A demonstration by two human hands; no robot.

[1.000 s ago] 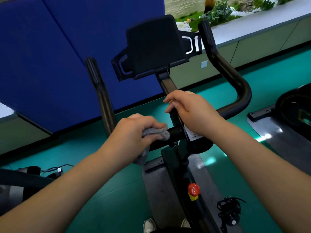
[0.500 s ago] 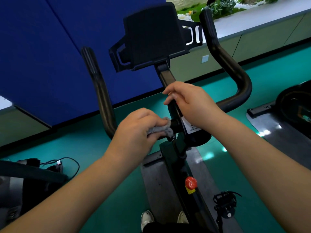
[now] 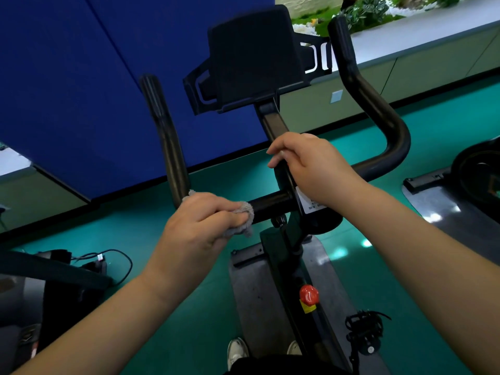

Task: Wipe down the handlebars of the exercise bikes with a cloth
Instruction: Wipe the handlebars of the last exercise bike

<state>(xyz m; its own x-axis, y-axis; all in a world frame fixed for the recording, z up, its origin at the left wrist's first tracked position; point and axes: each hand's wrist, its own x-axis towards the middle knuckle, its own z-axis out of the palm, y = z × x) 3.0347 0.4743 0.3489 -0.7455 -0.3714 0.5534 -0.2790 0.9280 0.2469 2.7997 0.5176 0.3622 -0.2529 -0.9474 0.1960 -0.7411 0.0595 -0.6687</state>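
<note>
Handlebar (image 3: 270,205) risks a missed patch: left hand (image 3: 200,226), gripping cloth (image 3: 243,220) at 9 o'clock of right hand (image 3: 311,169) curled on stem (image 3: 273,125), may lose the wad.

Left of the stem (image 3: 273,125): cloth (image 3: 243,217) on the handlebar (image 3: 270,205); tablet holder (image 3: 251,58) above; knob (image 3: 308,293) below

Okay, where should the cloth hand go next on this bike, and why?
Probably slide the left hand with the grey cloth outward, up the left handlebar grip. It sits at that bend, while the right hand holds the centre post.
</note>
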